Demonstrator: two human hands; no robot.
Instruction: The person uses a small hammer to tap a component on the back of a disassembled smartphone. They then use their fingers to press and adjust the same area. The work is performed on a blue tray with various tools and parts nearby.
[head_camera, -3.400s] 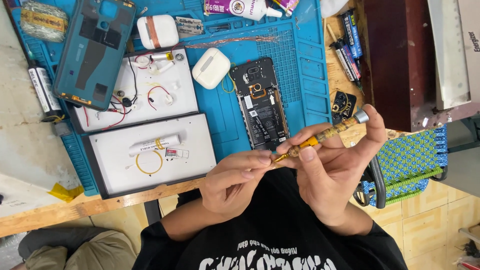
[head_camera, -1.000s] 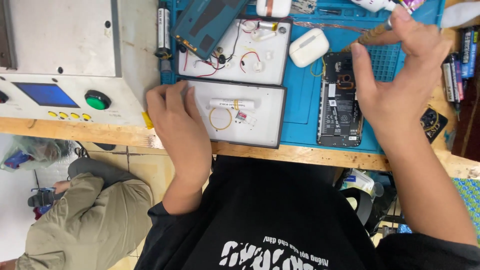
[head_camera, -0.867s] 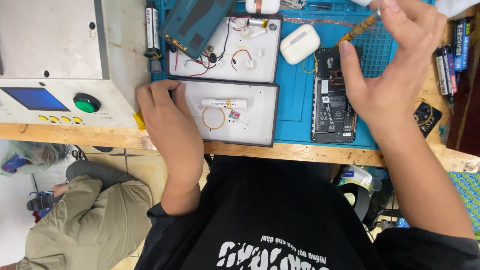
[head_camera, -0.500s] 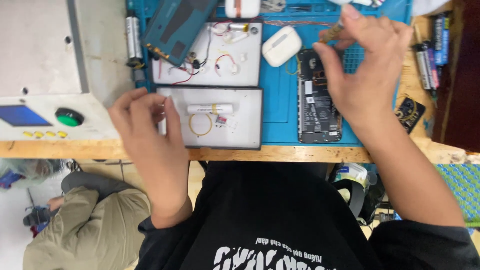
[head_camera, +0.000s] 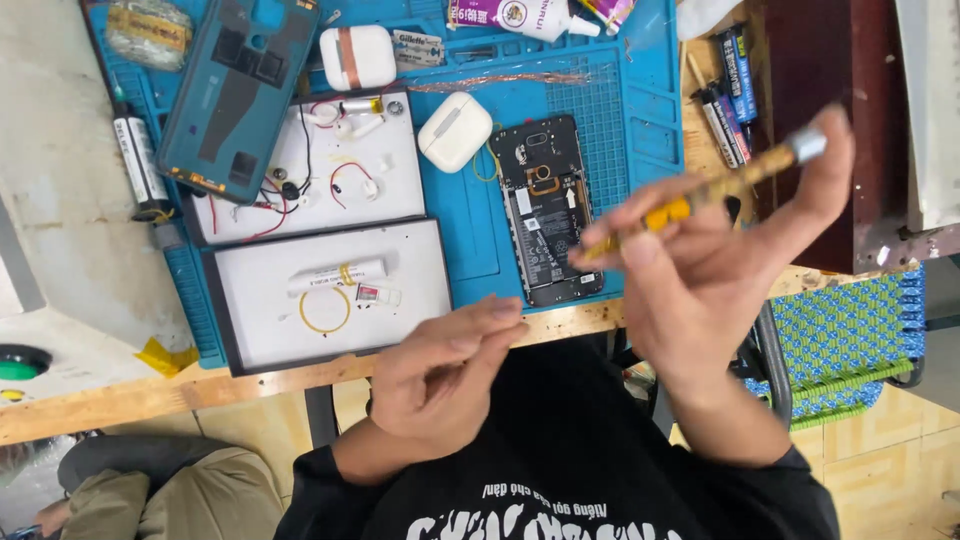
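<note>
1. Right hand (head_camera: 730, 280) grips a yellow screwdriver (head_camera: 700, 195) in its fingers. It's raised off the bench, tilted, silver cap end up by the index finger, tip pointing down-left.
2. Left hand (head_camera: 445, 375) is loosely curled with fingertips pinched together. Whether it holds anything small, can't tell. It sits just left of the screwdriver tip, over the bench edge (head_camera: 200, 385), apart from the right hand.
3. Opened phone (head_camera: 550, 215), board exposed, lies on the blue mat (head_camera: 480, 250), behind the hands. Neither hand touches it.
4. White earbud case (head_camera: 455, 130) is just left of the phone top; a second case (head_camera: 358, 55) lies farther back.
5. Two white trays: the near one (head_camera: 330, 295) holds a white tube and a yellow ring; the far one (head_camera: 320, 165) holds wires and small parts.
6. Teal back cover (head_camera: 235, 85) lies tilted at back left, overlapping the far tray.
7. Pens (head_camera: 725, 100) lie right of the mat.
</note>
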